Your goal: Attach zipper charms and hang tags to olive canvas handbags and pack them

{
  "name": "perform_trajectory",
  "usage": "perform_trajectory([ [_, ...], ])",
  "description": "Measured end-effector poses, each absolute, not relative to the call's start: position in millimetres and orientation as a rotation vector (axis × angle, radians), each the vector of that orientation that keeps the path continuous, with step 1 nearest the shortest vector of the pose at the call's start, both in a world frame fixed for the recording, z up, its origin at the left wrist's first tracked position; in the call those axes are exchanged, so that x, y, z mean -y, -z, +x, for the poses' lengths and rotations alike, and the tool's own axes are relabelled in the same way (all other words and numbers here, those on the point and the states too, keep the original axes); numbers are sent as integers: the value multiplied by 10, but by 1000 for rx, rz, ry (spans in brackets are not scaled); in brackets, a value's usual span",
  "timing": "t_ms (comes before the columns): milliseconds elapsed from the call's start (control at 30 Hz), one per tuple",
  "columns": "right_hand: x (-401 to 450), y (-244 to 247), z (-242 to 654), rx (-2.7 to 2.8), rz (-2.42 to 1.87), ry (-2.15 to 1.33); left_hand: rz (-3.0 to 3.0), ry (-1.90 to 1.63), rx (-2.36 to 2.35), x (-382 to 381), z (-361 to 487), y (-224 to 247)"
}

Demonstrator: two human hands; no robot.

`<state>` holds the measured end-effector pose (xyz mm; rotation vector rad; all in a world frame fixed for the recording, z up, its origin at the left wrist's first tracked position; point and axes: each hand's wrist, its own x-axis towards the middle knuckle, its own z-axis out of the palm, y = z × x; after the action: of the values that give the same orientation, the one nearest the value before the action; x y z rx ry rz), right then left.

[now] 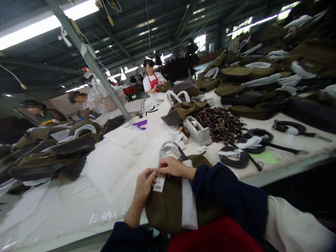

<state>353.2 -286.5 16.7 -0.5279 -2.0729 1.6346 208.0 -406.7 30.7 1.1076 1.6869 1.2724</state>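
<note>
Over the bag (164, 211), my left hand (143, 183) and right hand (172, 166) pinch the top of the tag (159, 184); I'm likely fastening it, needing steady fingers (149, 172) next.

A bag workshop, all around this big white table (153, 126)
Olive bags (244, 75) lie heaped on its left and right, coiled straps (233, 161) by its right edge, a barcode tag (159, 184) by its near edge; someone in a red apron (153, 81) works at its far end, strip lights (81, 9) glaring above it under a metal roof (126, 36).
</note>
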Motion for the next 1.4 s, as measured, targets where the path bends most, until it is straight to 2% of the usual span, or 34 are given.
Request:
perform_trajectory([
  [600,2842,-150,3539,2136,-552,-1638,1197,-1161,-1679,3986,2031,-325],
  [1400,2920,-154,3536,2092,-649,-1461,1017,-1286,-1574,3974,2015,-249],
])
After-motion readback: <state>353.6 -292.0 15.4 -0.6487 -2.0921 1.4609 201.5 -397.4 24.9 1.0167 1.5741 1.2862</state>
